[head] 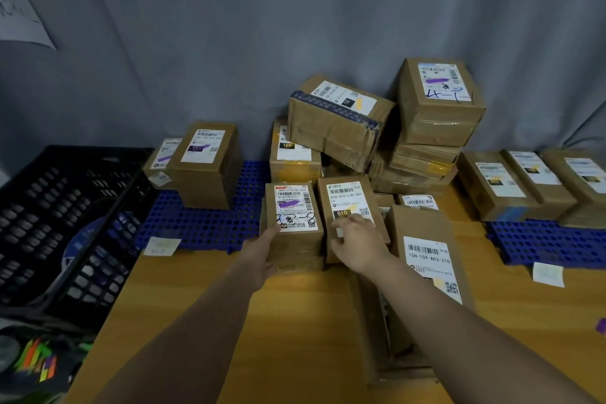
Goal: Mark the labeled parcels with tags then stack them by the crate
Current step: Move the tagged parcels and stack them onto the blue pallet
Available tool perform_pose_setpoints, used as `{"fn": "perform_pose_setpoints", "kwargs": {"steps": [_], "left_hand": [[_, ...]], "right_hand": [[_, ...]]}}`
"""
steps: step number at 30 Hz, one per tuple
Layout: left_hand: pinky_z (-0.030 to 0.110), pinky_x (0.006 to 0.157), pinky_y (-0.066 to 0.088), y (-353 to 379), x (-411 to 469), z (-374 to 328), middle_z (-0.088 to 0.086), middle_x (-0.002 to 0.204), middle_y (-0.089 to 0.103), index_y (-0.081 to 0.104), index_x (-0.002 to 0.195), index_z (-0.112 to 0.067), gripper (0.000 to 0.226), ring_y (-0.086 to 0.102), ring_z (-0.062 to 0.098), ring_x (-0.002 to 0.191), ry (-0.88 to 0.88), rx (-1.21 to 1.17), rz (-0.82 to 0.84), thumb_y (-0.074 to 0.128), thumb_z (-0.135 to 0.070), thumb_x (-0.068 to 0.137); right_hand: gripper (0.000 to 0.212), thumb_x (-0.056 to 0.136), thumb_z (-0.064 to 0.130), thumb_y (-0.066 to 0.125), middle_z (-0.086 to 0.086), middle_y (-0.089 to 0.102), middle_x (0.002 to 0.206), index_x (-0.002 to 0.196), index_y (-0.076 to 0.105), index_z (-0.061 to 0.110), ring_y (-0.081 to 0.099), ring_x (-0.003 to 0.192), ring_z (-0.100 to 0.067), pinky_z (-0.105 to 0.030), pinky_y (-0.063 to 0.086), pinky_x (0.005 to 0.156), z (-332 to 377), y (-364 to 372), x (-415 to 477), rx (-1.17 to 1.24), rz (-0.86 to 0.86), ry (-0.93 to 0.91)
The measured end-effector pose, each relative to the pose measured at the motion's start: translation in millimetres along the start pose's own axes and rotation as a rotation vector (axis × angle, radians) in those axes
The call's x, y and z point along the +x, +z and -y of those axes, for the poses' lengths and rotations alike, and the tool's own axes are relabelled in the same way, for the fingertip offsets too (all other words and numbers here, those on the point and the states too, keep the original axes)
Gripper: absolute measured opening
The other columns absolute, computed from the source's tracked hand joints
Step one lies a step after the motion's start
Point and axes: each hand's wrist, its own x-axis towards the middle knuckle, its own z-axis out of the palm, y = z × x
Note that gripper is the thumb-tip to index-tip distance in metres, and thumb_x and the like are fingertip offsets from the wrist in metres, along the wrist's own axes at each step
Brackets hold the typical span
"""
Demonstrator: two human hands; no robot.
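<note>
Fingers (345, 222) of right hand (358, 247) touch 010 parcel (345, 195); left hand (259, 256) grips marked parcel (295, 210).

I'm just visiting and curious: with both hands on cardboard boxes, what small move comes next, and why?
Probably lift the brown cardboard parcel gripped by the left hand toward the black plastic crate: its white label already carries a purple mark and handwriting. The right hand merely rests on the neighbouring brown parcel labelled 010.

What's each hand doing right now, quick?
Left hand: grips the hand-marked parcel by its near left edge.
Right hand: fingers curled on the 010 parcel; whether they hold anything cannot be told.
</note>
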Motion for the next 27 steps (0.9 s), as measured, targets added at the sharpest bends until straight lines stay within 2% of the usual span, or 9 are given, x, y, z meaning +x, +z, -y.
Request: {"fn": "perform_pose_setpoints", "kwargs": {"steps": [4, 9, 12, 15, 17, 19, 22, 24, 27], "left_hand": [[0.037, 0.089, 0.049, -7.8, 5.8, -2.5, 0.006, 0.131, 0.047, 0.046, 0.129, -0.014, 0.065, 0.051, 0.028, 0.118, 0.003, -0.048, -0.004, 0.076, -0.040, 0.077], [0.034, 0.079, 0.050, -12.3, 4.3, -6.9, 0.007, 0.124, 0.053, 0.053, 0.123, -0.018, 0.063, 0.056, 0.023, 0.108, 0.071, -0.052, -0.029, 0.071, -0.053, 0.074], [0.034, 0.079, 0.048, -12.1, -4.3, -11.5, 0.006, 0.115, 0.056, 0.055, 0.114, -0.018, 0.047, 0.056, 0.021, 0.101, 0.147, -0.067, -0.022, 0.064, -0.051, 0.081], [0.034, 0.081, 0.047, -14.3, -20.6, -15.7, 0.005, 0.108, 0.057, 0.055, 0.102, -0.023, 0.025, 0.058, 0.021, 0.097, 0.223, -0.121, 0.017, 0.055, -0.045, 0.090], [0.032, 0.081, 0.048, -21.0, -32.0, -16.6, 0.006, 0.109, 0.057, 0.053, 0.108, -0.021, 0.027, 0.058, 0.020, 0.098, 0.302, -0.111, 0.054, 0.052, -0.043, 0.093], [0.032, 0.084, 0.047, -35.1, -32.9, -12.7, 0.008, 0.118, 0.057, 0.051, 0.117, -0.019, 0.038, 0.058, 0.021, 0.105, 0.379, -0.026, 0.095, 0.054, -0.046, 0.089], [0.032, 0.085, 0.048, -64.2, -36.1, -16.1, 0.008, 0.118, 0.058, 0.051, 0.119, -0.019, 0.054, 0.059, 0.019, 0.107, 0.460, 0.049, 0.107, 0.056, -0.052, 0.077], [0.032, 0.085, 0.049, -83.3, -39.1, -23.2, 0.008, 0.116, 0.059, 0.051, 0.119, -0.020, 0.060, 0.061, 0.019, 0.104, 0.480, 0.109, 0.101, 0.059, -0.060, 0.076], [0.029, 0.084, 0.048, -105.6, -44.5, -41.9, -0.003, 0.111, 0.058, 0.050, 0.115, -0.028, 0.047, 0.059, 0.012, 0.101, 0.573, 0.261, 0.033, 0.050, -0.061, 0.082]], "right_hand": [[0.041, 0.093, 0.030, 0.052, -0.005, 0.045, 0.137, 0.133, 0.050, 0.023, 0.039, 0.128, -0.026, -0.040, 0.036, 0.106, 3.2, -0.5, 9.0, 0.016, -0.009, 0.005], [0.039, 0.095, 0.028, 0.050, -0.003, 0.050, 0.133, 0.133, 0.050, 0.020, 0.047, 0.121, -0.022, -0.033, 0.040, 0.099, 5.0, -15.7, 17.6, 0.076, -0.132, -0.042], [0.041, 0.095, 0.038, 0.049, -0.001, 0.051, 0.134, 0.133, 0.049, 0.021, 0.053, 0.116, -0.020, -0.030, 0.044, 0.092, 7.2, -27.1, 19.3, 0.209, -0.160, -0.065], [0.049, 0.093, 0.050, 0.049, 0.003, 0.052, 0.132, 0.134, 0.045, 0.022, 0.052, 0.117, -0.015, -0.028, 0.045, 0.092, 23.8, -39.2, 12.9, 0.470, -0.095, -0.080], [0.054, 0.091, 0.053, 0.052, 0.008, 0.055, 0.121, 0.135, 0.038, 0.025, 0.057, 0.103, -0.008, -0.024, 0.048, 0.085, 42.9, -41.6, 6.8, 0.752, 0.028, -0.058], [0.064, 0.085, 0.057, 0.058, 0.011, 0.060, 0.112, 0.136, 0.029, 0.031, 0.062, 0.091, -0.003, -0.022, 0.052, 0.076, 60.7, -35.1, 4.6, 0.965, 0.170, -0.015], [0.079, 0.074, 0.060, 0.069, 0.009, 0.058, 0.123, 0.134, 0.017, 0.052, 0.060, 0.106, -0.018, -0.043, 0.052, 0.090, 83.5, -9.7, 13.2, 1.079, 0.307, 0.044], [0.078, 0.077, 0.051, 0.072, 0.010, 0.056, 0.127, 0.134, 0.019, 0.055, 0.057, 0.111, -0.021, -0.049, 0.050, 0.093, 101.6, 9.0, 18.8, 1.190, 0.370, 0.074], [0.063, 0.082, 0.030, 0.071, -0.002, 0.060, 0.124, 0.134, 0.038, 0.040, 0.060, 0.109, -0.025, -0.047, 0.055, 0.085, 131.2, 33.9, 31.3, 1.563, 0.358, 0.140]]}}
